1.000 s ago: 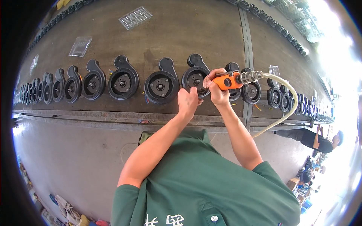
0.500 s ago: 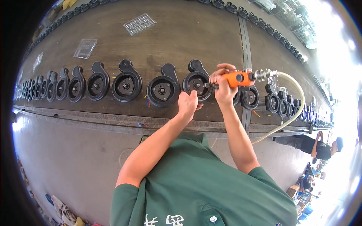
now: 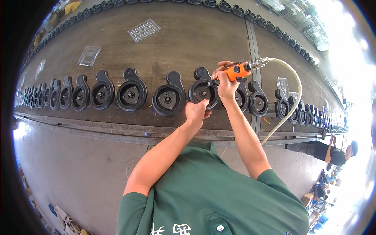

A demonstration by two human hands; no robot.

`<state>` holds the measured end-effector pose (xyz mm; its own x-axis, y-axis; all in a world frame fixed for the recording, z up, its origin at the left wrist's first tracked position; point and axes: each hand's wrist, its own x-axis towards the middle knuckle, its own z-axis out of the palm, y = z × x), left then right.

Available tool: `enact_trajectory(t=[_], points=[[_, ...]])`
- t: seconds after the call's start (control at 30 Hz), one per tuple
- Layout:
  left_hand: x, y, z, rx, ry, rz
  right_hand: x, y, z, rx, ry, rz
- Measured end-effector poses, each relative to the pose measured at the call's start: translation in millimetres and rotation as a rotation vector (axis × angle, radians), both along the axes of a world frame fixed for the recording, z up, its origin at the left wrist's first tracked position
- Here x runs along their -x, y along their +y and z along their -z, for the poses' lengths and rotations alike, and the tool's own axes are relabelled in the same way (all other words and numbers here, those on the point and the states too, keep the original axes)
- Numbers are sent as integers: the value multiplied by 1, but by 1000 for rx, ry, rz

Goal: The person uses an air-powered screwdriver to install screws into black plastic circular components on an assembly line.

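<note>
My right hand (image 3: pixel 225 83) is wrapped round an orange air screwdriver (image 3: pixel 237 71) with a metal hose fitting at its rear. Its dark tip points left and down, close to the upper right rim of a round black housing (image 3: pixel 203 94); I cannot tell whether they touch. This housing has a rounded neck at its top and a metal shaft at its centre. At its lower edge my left hand (image 3: pixel 196 111) grips the rim, thumb on the inside and fingers partly hidden below. A similar housing (image 3: pixel 169 98) lies just to the left.
More black housings (image 3: pixel 131 95) line the table's near edge on both sides, with another row along the far edge. A pale hose (image 3: pixel 299 88) loops down at the right. Clear plastic trays (image 3: pixel 144 30) lie on the brown table (image 3: pixel 188 39). One person (image 3: pixel 333 152) stands at far right.
The air screwdriver and my right hand have shifted left and up, and the tool now tilts downward at its tip. My left hand has moved slightly down along the housing's rim.
</note>
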<state>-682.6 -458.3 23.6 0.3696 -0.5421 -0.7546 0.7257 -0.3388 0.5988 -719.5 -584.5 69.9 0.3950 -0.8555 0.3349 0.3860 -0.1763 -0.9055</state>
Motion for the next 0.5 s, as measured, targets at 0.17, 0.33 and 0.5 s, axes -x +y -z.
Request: enact_trajectory(t=[0.17, 0.33, 0.5], points=[[2, 2, 1, 20, -2, -35, 1, 2, 1, -31, -13, -38], [2, 1, -2, 12, 9, -25, 5, 7, 3, 41, 63, -26], [1, 1, -4, 7, -7, -38, 4, 6, 5, 47, 54, -46]])
